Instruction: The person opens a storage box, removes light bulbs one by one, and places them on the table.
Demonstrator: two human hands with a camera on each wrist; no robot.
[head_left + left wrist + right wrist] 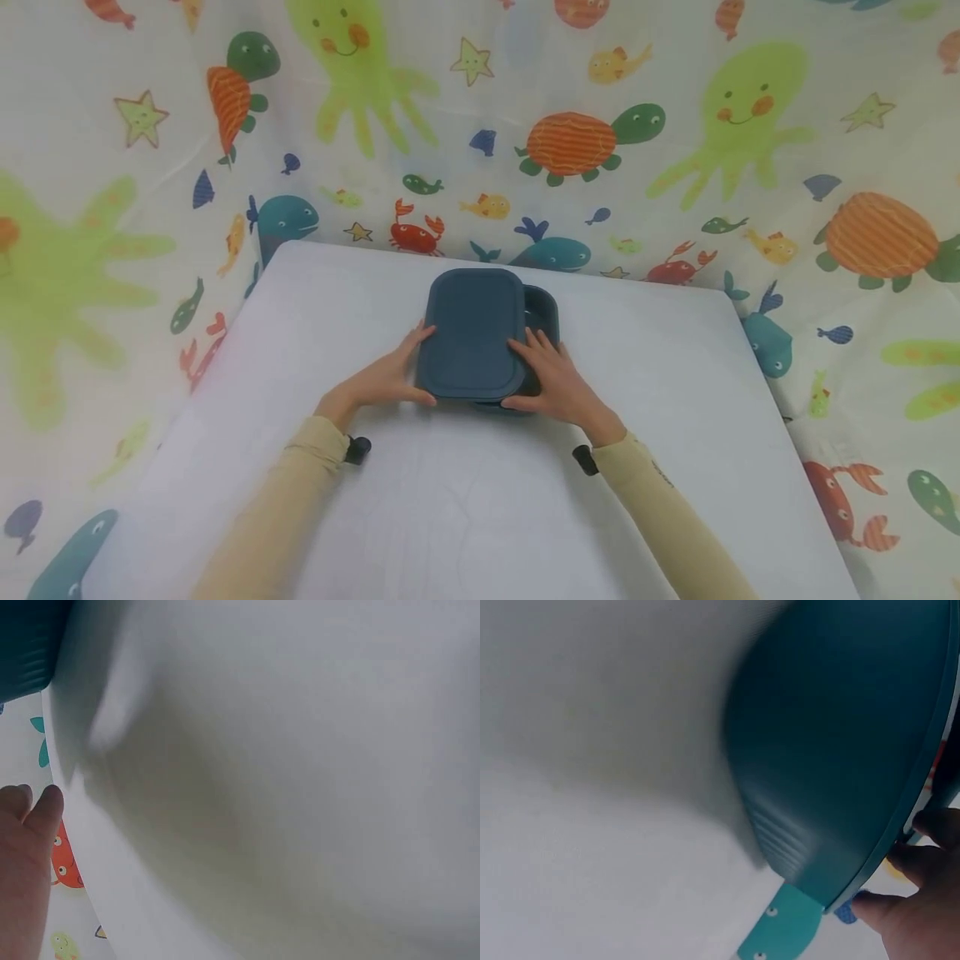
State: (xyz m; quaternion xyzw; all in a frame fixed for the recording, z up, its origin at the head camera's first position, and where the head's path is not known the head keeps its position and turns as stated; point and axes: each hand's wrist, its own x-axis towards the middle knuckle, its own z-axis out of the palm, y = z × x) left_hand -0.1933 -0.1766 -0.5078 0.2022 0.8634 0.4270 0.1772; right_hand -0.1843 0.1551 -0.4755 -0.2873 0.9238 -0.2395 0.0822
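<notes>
A dark teal lid (pixel 471 332) lies askew over a matching teal container (pixel 546 310) near the middle of a white table (pixel 675 400), toward twelve o'clock from the person; the container's open rim shows past the lid at three o'clock. The left hand (pixel 382 379) holds the lid's edge at nine o'clock, fingers laid along the side and thumb at the near corner around seven o'clock. The right hand (pixel 555 379) holds the opposite side at about four o'clock, fingers spread on top of the lid and thumb under its near edge. Both hands hold narrowly, pinching the lid's rim rather than wrapping round it. Both forearms wear beige sleeves (pixel 300 492). In the right wrist view the container's ribbed teal wall (pixel 840 750) fills the frame, a lighter teal tab (pixel 780 930) juts out at six o'clock, and fingertips (pixel 877 907) press at the rim. The left wrist view shows mostly tabletop, with a teal corner at eleven o'clock and a fingertip (pixel 45 814) at the table's edge. A sea-creature printed cloth (pixel 675 125) hangs all around the table.
</notes>
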